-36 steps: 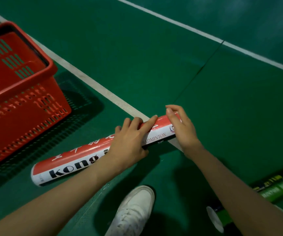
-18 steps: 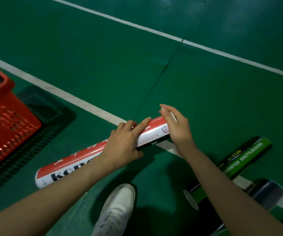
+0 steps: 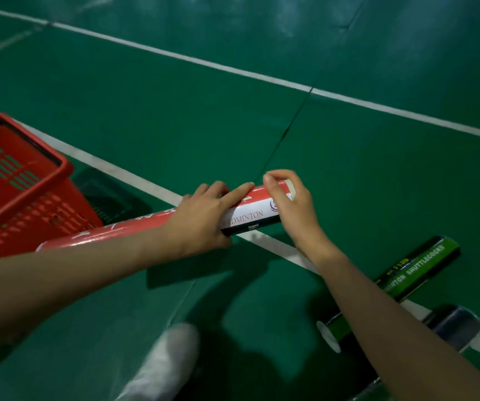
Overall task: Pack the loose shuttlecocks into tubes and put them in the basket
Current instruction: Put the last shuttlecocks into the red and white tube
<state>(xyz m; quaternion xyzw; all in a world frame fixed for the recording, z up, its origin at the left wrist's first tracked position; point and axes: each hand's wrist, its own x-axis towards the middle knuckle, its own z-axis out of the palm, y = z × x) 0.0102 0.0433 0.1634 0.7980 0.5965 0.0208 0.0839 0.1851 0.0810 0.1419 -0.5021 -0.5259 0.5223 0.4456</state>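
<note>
Nearest, at the lower edge: your white shoe, blurred, planted on the green court floor. To its right: one green-and-black cardboard shuttlecock tube, lying on the floor with its white end cap towards you and partly hidden under your right forearm. Just beside it lies one dark glossy tube, across a white line. Middle: one long red-and-white cardboard shuttlecock tube, lettered "BADMINTON", slanting from lower left to upper right, with its shadow on the floor beneath. Your left hand grips it past the middle, fingers wrapped over the top and the forefinger stretched along it. Your right hand holds the far end, fingers curled over it. The tube's near end sits just beside the wall of one red slotted plastic shopping basket, standing on the floor at left; you cannot tell whether they touch. Farthest: white court lines and a dark seam crossing the floor.
</note>
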